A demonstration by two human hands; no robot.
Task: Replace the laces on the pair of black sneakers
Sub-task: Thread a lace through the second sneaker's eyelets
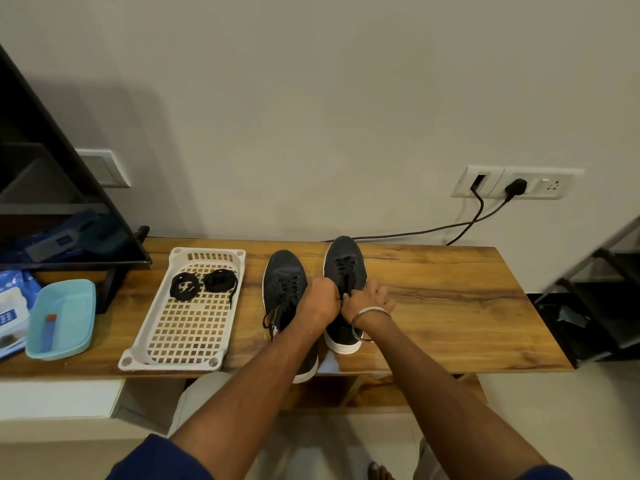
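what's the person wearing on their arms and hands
Both forearms are bare, with dark blue sleeves ending near the elbows at the bottom of the view. The right wrist carries a thin silver bangle. The left hand and right hand are bare: no gloves, and no rings visible.

black sneakers side by side, laced, spare laces coiled

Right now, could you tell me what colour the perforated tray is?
White; the perforated tray shows in the head view.
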